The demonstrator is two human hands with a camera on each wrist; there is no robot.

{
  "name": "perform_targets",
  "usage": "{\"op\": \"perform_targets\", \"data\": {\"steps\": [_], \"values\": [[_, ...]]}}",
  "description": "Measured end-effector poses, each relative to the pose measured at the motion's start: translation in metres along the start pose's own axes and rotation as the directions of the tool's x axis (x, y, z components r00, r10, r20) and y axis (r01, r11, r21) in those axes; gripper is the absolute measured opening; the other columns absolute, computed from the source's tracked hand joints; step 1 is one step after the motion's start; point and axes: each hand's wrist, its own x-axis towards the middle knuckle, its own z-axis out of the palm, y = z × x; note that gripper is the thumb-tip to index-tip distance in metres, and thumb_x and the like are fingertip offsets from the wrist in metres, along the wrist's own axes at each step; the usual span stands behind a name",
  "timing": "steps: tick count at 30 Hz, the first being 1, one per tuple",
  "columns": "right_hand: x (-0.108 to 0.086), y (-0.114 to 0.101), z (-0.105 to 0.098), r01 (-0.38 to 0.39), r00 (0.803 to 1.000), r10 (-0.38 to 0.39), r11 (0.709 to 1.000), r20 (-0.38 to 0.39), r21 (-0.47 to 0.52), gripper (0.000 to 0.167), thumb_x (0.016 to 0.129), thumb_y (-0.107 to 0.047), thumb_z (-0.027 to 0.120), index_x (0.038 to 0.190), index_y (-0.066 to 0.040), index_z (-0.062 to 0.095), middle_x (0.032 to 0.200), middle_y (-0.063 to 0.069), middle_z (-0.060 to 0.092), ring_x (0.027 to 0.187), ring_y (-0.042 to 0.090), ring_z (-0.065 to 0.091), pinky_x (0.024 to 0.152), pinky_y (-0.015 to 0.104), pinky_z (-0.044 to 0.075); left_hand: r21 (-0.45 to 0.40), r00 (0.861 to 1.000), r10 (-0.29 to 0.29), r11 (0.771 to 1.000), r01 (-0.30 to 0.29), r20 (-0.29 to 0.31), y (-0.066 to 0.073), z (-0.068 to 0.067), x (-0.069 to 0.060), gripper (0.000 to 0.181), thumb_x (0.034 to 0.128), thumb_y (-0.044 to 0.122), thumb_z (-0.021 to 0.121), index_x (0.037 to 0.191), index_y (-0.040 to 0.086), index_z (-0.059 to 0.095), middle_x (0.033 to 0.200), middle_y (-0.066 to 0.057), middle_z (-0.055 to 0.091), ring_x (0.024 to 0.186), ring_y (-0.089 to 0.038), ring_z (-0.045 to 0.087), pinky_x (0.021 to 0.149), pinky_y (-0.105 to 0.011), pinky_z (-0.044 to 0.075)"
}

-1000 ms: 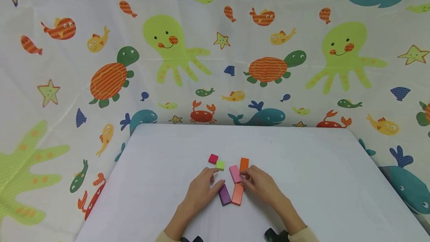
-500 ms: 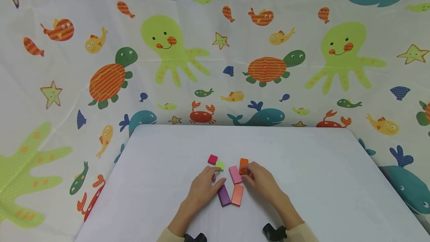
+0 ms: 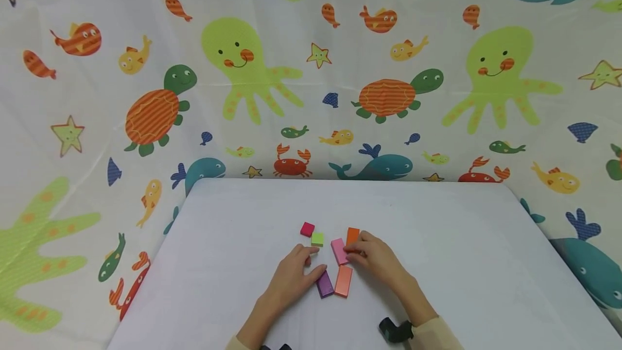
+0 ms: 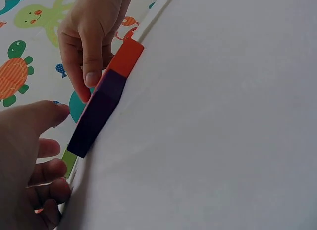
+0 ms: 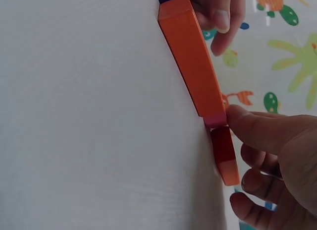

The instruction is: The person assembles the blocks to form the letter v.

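Note:
On the white table lie several small blocks: purple (image 3: 325,285), coral (image 3: 343,282), pink (image 3: 338,251), orange (image 3: 352,235), a lime green cube (image 3: 317,240) and a red cube (image 3: 307,229). My left hand (image 3: 292,274) has its thumb by the purple block's far end and its index fingertip just short of the green cube. In the left wrist view the thumb (image 4: 47,115) is apart from the purple block (image 4: 99,113). My right hand (image 3: 378,258) is at the pink block's right side, its thumb (image 5: 247,126) tip against or close to the pink block (image 5: 215,120), fingers loosely bent.
The white table (image 3: 233,231) runs out to both sides. Behind it hangs a cloth (image 3: 311,85) printed with sea animals. A black wrist device (image 3: 396,331) sits at my right sleeve.
My right hand has shifted from the orange block's side to the pink block's right edge. The left hand's index fingertip has drawn back slightly from the green cube. The blocks stay about where they were.

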Motion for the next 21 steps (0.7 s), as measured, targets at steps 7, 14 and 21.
{"op": "perform_targets", "data": {"steps": [7,14,21], "values": [[0.003,0.0,-0.004,-0.02,0.996,0.019,1.0,0.088,0.004,0.026,0.086,-0.025,0.078,0.112,-0.021,0.078,0.085,-0.01,0.05,0.08,0.005,0.047,0.066,0.017,0.042,-0.049,0.998,0.005,0.999,-0.002,0.055,-0.001,-0.002,-0.01,0.052,0.0883,0.049,0.071,0.127,0.015,0.066,0.093,0.009,0.051,0.081,-0.004,0.048,0.07,-0.02,0.043],[0.003,0.004,-0.004,-0.041,0.994,0.039,0.999,0.099,0.024,0.03,0.086,-0.024,0.078,0.115,-0.02,0.077,0.087,-0.01,0.053,0.082,0.005,0.05,0.068,0.017,0.045,-0.023,0.998,0.046,0.999,-0.045,0.04,0.0,-0.002,-0.018,0.057,0.0817,0.053,0.076,0.125,0.017,0.066,0.1,0.008,0.052,0.087,-0.004,0.047,0.077,-0.023,0.045],[0.002,0.005,-0.004,-0.055,0.994,0.054,0.998,0.091,0.013,0.03,0.087,-0.025,0.077,0.116,-0.021,0.076,0.088,-0.011,0.056,0.082,0.004,0.05,0.07,0.018,0.046,0.001,0.995,0.103,0.995,-0.103,-0.01,0.0,0.002,-0.023,0.061,0.0776,0.062,0.076,0.121,0.021,0.066,0.103,0.011,0.054,0.091,-0.006,0.049,0.081,-0.026,0.047]]}}
